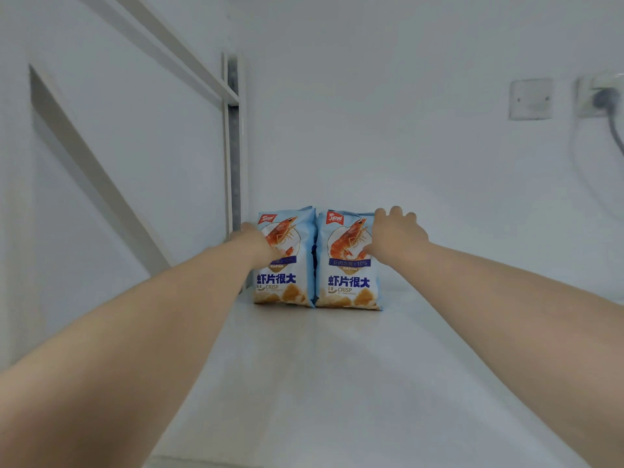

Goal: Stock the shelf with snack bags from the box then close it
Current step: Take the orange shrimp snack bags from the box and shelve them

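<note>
1. Two light-blue prawn-cracker bags stand upright and side by side near the back of a white shelf (pixel 337 383), their edges touching, each printed with an orange prawn and dark blue lettering.
2. The left hand (pixel 255 246) wraps the upper left part of the left bag (pixel 287 282), thumb across the front of the pack; the fingers go behind it and cannot be seen, so how tightly it grips cannot be told.
3. The right hand (pixel 396 236) cups the top right corner of the right bag (pixel 347 285), fingers curled over the upper edge and the thumb lying against the printed front.
4. Both bare forearms stretch in from the bottom corners, meeting at the bags.
5. The left bag sits just beside a white metal upright (pixel 233 146) at the shelf's left side.
6. On the white wall behind, upper right, are a blank wall plate (pixel 530 99) and a socket (pixel 597 96) with a grey plug and cable.
</note>
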